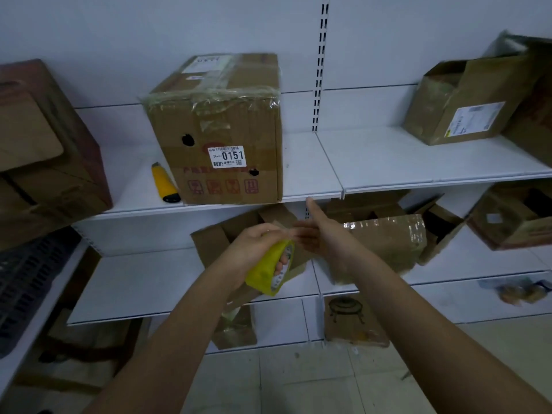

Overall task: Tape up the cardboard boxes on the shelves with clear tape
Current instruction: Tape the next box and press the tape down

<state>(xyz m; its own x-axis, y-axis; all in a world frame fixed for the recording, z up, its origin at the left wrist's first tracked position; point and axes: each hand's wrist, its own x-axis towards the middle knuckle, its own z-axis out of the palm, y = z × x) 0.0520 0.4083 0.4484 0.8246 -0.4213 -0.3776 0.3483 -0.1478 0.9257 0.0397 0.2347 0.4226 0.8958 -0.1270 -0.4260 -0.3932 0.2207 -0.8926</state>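
Tape roll (270, 268) — yellow-looking outer face, white core with printing on its inner ring; held below and in front of the labelled box (218, 130), level with the shelf under it. Left hand (257, 246) grips the roll, fingers through the core. Right hand (310, 231) just right of the roll, fingers blurred; it seems to pinch the tape's free end, thumb pointing up toward the upper shelf (388, 165) edge — grip not certain.

Labelled box: brown cardboard, on the upper shelf, clear tape wrinkled along its top front edge, white sticker reading 0151, two dark holes in the front.

Yellow utility knife (164, 183) lies just left of that box, touching or nearly so. Open-flapped boxes (388, 243) sit on the shelf below it; another open box (457, 103) well to its right.
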